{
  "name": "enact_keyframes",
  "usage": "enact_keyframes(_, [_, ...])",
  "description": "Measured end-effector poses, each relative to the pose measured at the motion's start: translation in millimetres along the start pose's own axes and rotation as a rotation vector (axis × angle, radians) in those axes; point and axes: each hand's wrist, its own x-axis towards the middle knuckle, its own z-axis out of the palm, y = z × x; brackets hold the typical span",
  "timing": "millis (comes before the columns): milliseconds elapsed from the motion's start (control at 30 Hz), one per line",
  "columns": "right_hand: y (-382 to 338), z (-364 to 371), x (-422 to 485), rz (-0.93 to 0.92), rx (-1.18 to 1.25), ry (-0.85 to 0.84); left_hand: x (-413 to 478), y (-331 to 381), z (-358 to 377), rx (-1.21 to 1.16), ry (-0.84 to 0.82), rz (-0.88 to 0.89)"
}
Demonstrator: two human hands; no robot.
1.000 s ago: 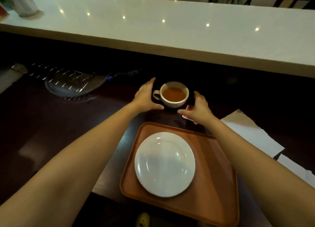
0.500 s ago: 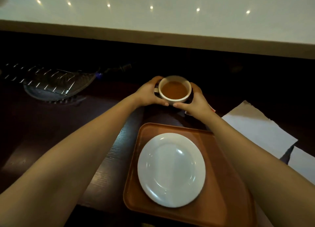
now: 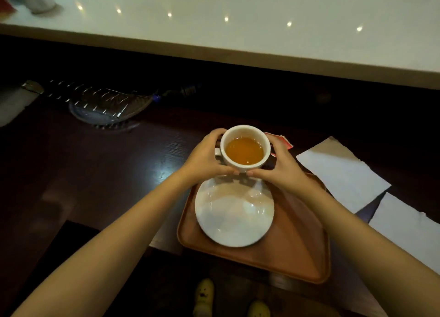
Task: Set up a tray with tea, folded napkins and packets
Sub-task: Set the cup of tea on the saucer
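Note:
A white cup of amber tea [image 3: 245, 150] is held between both hands, lifted just beyond the far edge of the tray. My left hand [image 3: 204, 157] wraps its handle side and my right hand [image 3: 279, 166] cups the other side; thumbs meet under its near rim. Below sits a brown tray [image 3: 297, 240] carrying a white saucer plate [image 3: 234, 214]. A red and white packet [image 3: 282, 141] peeks out behind my right hand. Two white napkins lie flat on the right, one farther [image 3: 342, 173] and one nearer [image 3: 409, 228].
A glass dish [image 3: 107, 107] rests at the back left of the dark wooden table [image 3: 95, 173]. A raised white counter [image 3: 238, 31] runs across the far side. Yellow shoes [image 3: 204, 295] show below the table's near edge.
Both hands closed around the cup, lifted it and brought it toward me, so it now hangs by the plate's far edge.

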Motion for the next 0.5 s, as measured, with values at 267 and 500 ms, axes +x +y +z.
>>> enact_keyframes(267, [-4.5,19.4,-62.9,0.026,0.028,-0.096,-77.2,4.7,21.2,-0.029,0.038,-0.017])
enact_keyframes(500, [3.3,31.8,-78.5,0.028,0.033,-0.124,-98.0,-2.6,30.4,-0.031,0.029,-0.077])
